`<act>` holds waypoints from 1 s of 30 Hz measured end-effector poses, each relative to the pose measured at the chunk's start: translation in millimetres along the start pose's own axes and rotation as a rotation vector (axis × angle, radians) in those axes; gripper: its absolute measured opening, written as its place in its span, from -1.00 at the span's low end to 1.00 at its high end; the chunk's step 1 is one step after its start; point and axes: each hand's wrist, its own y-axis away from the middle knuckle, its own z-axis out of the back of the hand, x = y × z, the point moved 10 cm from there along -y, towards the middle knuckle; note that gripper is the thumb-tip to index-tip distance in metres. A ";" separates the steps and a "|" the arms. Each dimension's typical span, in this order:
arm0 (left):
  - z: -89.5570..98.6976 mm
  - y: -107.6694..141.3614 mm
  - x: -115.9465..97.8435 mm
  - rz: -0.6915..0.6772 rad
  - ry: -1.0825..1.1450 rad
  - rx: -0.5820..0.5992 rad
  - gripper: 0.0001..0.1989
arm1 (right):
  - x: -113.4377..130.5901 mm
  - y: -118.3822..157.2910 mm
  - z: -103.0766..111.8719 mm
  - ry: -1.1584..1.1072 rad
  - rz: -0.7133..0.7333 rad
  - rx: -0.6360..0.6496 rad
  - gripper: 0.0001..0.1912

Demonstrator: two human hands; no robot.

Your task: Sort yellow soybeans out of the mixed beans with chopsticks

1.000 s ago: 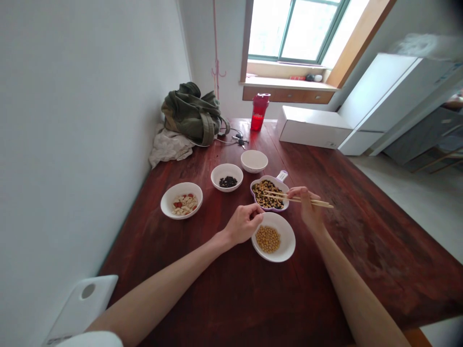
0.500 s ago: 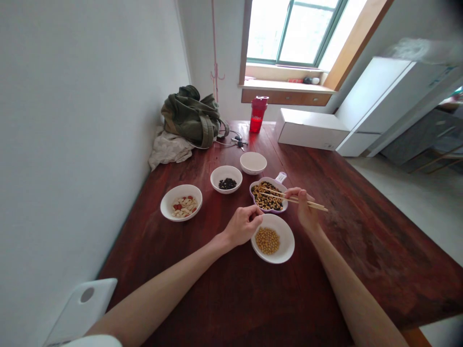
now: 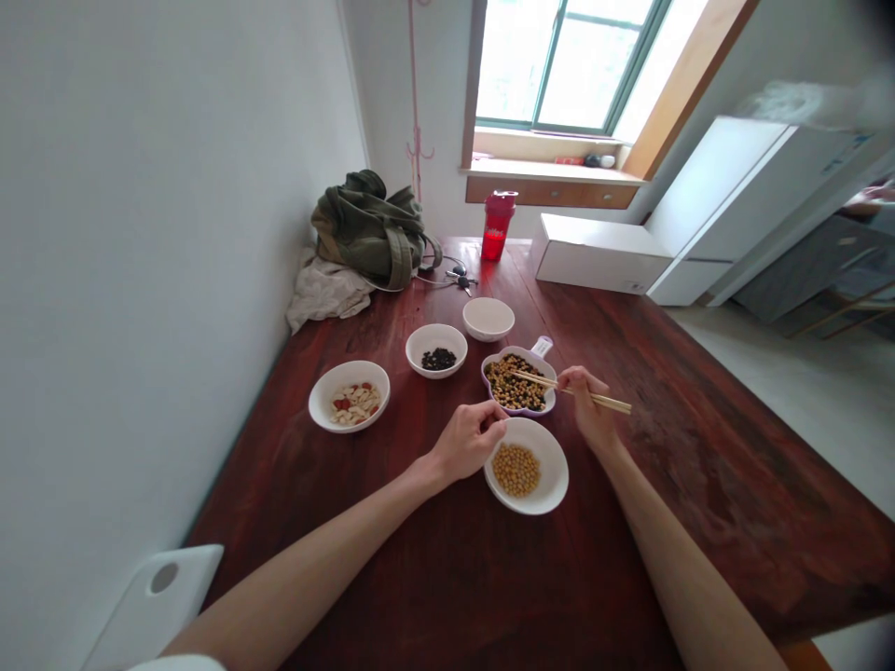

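Observation:
My right hand [image 3: 585, 401] is closed around a pair of wooden chopsticks [image 3: 607, 403]. Their tips reach into a purple-rimmed, scalloped dish [image 3: 544, 349] with a short handle, among mixed yellow and black beans [image 3: 514, 380]. My left hand [image 3: 474, 438] is closed at the upper left rim of a white bowl [image 3: 552, 471], its fingertips pinching that rim. Yellow soybeans [image 3: 516, 469] lie in this bowl. Whether the chopstick tips hold a bean is too small to tell.
Farther left stand a white bowl [image 3: 323, 401] of peanuts and a white bowl [image 3: 437, 335] with black beans. Another white bowl [image 3: 488, 320] sits behind the dish. Toward the back are a green bag [image 3: 370, 228], keys [image 3: 461, 280], a red bottle [image 3: 496, 226] and a white box [image 3: 601, 253].
The chopstick tips have drawn together over the beans in the dish. My left hand stays at the soybean bowl's rim; the whole view has shifted slightly.

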 end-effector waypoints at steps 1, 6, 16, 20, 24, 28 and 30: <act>-0.2 0.1 0.3 0.001 -0.001 0.001 -0.78 | -2.0 0.2 0.8 -0.004 -0.013 -0.006 -0.50; -0.9 -0.1 0.6 -0.001 0.003 0.002 -0.78 | -12.2 2.0 1.8 -0.002 -0.067 -0.027 -0.50; -0.6 -0.3 1.4 0.004 -0.009 -0.003 -0.78 | -40.3 2.5 8.8 -0.104 -0.172 -0.108 -0.46; -0.8 -0.4 0.7 0.002 -0.011 -0.003 -0.78 | -48.5 2.9 10.4 -0.165 -0.190 -0.136 -0.45; -0.6 -0.5 0.4 0.004 -0.011 -0.004 -0.78 | -52.4 3.0 10.1 -0.222 -0.188 -0.149 -0.40; -0.2 -0.6 -0.2 -0.001 -0.014 -0.003 -0.78 | -45.3 2.6 3.8 -0.211 -0.155 -0.092 -0.37; 0.2 -0.5 -0.2 -0.003 -0.019 -0.004 -0.78 | -38.7 2.8 1.0 -0.176 -0.132 -0.060 -0.37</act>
